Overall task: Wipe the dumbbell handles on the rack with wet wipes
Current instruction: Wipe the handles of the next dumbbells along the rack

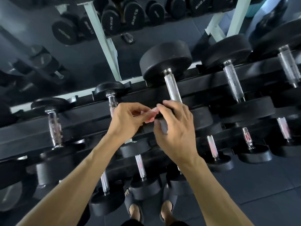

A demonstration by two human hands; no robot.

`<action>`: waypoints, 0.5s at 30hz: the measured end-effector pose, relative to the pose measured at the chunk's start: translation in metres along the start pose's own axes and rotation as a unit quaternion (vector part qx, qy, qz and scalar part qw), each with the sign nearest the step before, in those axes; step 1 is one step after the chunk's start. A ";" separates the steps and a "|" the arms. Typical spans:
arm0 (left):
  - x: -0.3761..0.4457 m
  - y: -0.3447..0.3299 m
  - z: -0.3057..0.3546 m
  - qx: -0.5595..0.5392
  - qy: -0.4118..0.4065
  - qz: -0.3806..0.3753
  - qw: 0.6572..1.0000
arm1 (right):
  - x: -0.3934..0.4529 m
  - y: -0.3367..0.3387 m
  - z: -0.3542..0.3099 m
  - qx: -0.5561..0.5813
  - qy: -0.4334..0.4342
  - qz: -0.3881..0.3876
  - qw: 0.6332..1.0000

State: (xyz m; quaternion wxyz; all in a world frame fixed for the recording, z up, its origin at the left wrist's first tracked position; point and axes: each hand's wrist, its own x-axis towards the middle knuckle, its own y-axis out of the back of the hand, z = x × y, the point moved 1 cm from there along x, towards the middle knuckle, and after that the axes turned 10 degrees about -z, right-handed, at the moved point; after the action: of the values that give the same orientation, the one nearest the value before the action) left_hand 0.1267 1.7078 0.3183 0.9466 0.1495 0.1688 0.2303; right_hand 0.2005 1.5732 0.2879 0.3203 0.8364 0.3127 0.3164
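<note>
Head view, looking steeply down: both bare hands are meeting above the top tier of the black, multi-tiered dumbbell rack (97,115), each pinching an end of a small, crumpled, pale pink wet wipe (150,115). The left hand (126,121) is gripping the wipe's left edge between curled fingertips and thumb; the right hand (175,128) is gripping its right edge, with the remaining fingers loosely spread. The wipe is lying between the two hands, hanging in the air and touching no handle. Just behind the right hand's fingertips, the knurled chrome handle (173,88) of a large black round-headed dumbbell (166,60) is resting on the top tier. Just beside the left hand, a shorter chrome handle (112,101) is partly hidden by the knuckles. Further black dumbbells are sitting on the lower tiers, and two feet in dark slide sandals (151,204) are standing on the grey floor below.
</note>
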 end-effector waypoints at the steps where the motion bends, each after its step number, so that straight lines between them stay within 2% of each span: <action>1: -0.005 0.007 -0.005 -0.013 0.002 0.004 1.000 | 0.002 -0.009 -0.010 0.005 0.013 -0.023 1.000; 5: -0.024 0.039 -0.027 -0.079 0.025 0.018 0.996 | 0.007 -0.039 -0.041 0.100 -0.011 -0.082 0.992; 8: -0.033 0.062 -0.043 -0.127 0.039 0.014 0.991 | 0.011 -0.056 -0.063 0.213 -0.102 -0.101 0.966; 10: -0.036 0.075 -0.051 -0.137 0.036 0.001 0.990 | 0.014 -0.066 -0.075 0.248 -0.146 -0.105 0.952; 12: -0.038 0.085 -0.061 -0.116 0.030 0.007 0.993 | 0.017 -0.076 -0.083 0.260 -0.161 -0.100 0.947; 15: -0.041 0.092 -0.082 0.014 0.021 0.096 0.995 | 0.020 -0.085 -0.083 0.256 -0.178 -0.075 0.947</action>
State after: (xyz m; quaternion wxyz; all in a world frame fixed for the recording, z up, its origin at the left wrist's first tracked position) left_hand 0.0252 1.7831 0.2881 0.9142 0.1733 0.1768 0.3208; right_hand 0.1251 1.6667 0.2812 0.1685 0.9070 0.3832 0.0464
